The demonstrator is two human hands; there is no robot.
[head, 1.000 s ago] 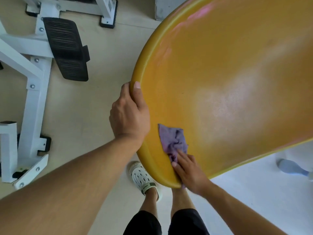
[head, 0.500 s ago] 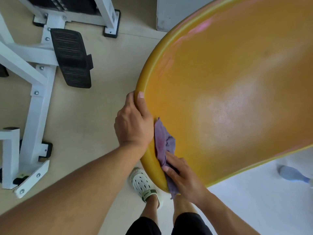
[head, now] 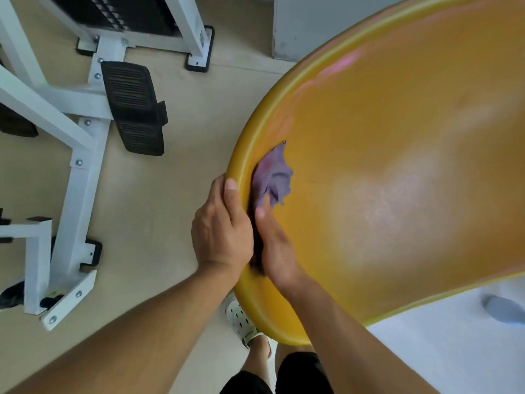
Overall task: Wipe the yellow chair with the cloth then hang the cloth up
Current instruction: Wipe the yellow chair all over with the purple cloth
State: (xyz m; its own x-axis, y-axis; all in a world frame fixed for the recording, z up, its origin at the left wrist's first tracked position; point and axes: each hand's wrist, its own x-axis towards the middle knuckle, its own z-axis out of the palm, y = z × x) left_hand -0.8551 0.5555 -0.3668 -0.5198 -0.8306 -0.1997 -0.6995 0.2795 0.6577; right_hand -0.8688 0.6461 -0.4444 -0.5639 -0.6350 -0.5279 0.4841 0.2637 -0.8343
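The yellow chair (head: 397, 155) fills the right of the view as a big glossy curved shell. My left hand (head: 221, 231) grips its left rim, thumb lying on top of the edge. Just inside that rim my right hand (head: 275, 248) presses the purple cloth (head: 272, 177) against the shell. The cloth bunches out beyond my fingertips, and part of it is hidden under my palm. Both hands sit side by side, almost touching.
A white metal exercise machine frame (head: 82, 172) with a black ribbed footplate (head: 133, 109) stands on the beige floor to the left. My foot in a white perforated shoe (head: 241, 322) shows under the chair. A grey-blue object (head: 502, 308) lies on the white surface at the lower right.
My right hand has slid the cloth from the chair's lower edge up along the left rim, past my left hand. The left hand has kept its grip on the rim.
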